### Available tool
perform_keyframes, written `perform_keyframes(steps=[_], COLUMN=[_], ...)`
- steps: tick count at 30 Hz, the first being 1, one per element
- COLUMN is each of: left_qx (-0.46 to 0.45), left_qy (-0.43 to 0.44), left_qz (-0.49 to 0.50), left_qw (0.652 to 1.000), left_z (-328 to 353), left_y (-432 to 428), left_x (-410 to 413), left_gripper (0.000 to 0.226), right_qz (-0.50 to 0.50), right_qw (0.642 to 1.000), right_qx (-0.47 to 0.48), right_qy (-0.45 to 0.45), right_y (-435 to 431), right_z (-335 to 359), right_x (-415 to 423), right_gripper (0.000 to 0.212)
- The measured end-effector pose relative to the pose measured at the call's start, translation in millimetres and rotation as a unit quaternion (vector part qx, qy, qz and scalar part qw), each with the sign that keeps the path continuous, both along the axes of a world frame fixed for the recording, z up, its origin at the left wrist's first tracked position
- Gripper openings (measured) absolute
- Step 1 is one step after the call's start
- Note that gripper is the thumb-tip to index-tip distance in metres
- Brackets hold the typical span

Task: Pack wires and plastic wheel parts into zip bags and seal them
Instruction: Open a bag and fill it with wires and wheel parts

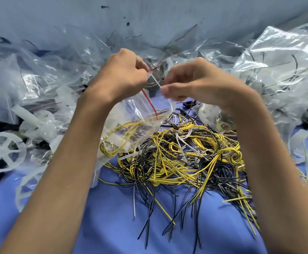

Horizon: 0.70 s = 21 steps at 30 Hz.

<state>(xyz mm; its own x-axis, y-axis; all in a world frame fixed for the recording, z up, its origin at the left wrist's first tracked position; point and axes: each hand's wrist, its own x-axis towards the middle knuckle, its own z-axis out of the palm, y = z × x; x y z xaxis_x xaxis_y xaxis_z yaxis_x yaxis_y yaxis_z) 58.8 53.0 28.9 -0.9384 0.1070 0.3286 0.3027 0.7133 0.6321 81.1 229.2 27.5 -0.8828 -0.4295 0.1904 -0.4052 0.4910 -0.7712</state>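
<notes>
A clear zip bag (131, 123) with a red strip along its mouth hangs between my hands above the table. Yellow wire and a pale plastic part show through its lower half. My left hand (121, 76) pinches the bag's top edge at the left end of the red strip. My right hand (191, 83) pinches the same edge on the right, fingertips pressed together. Below lies a tangled heap of yellow, black and white wires (182, 156). A white spoked plastic wheel (1, 153) lies at the far left.
Crumpled clear bags (39, 77) pile up on the left, with more white wheel parts among them. A big mound of filled clear bags (281, 66) rises on the right. The blue table top (103, 217) shows in front. A grey wall stands behind.
</notes>
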Motion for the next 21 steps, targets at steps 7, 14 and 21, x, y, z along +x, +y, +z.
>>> perform_keyframes(steps=[7, 14, 21], left_qx=[-0.005, -0.028, -0.076], left_qy=[0.011, -0.009, -0.012], left_qz=[0.052, 0.016, -0.006], left_qw=[0.999, 0.999, 0.997], left_z=[2.5, -3.0, -6.6], left_y=[-5.6, -0.5, 0.4], left_x=[1.9, 0.2, -3.2], left_gripper=[0.049, 0.038, 0.029], right_qz=[-0.068, -0.030, -0.017], right_qw=[0.946, 0.922, 0.934], right_qx=[0.314, 0.374, 0.344], right_qy=[-0.035, -0.093, -0.096], right_y=[12.9, 2.1, 13.0], right_z=[-24.3, -51.1, -47.4], right_x=[-12.5, -21.9, -20.3], right_gripper=[0.021, 0.030, 0.033])
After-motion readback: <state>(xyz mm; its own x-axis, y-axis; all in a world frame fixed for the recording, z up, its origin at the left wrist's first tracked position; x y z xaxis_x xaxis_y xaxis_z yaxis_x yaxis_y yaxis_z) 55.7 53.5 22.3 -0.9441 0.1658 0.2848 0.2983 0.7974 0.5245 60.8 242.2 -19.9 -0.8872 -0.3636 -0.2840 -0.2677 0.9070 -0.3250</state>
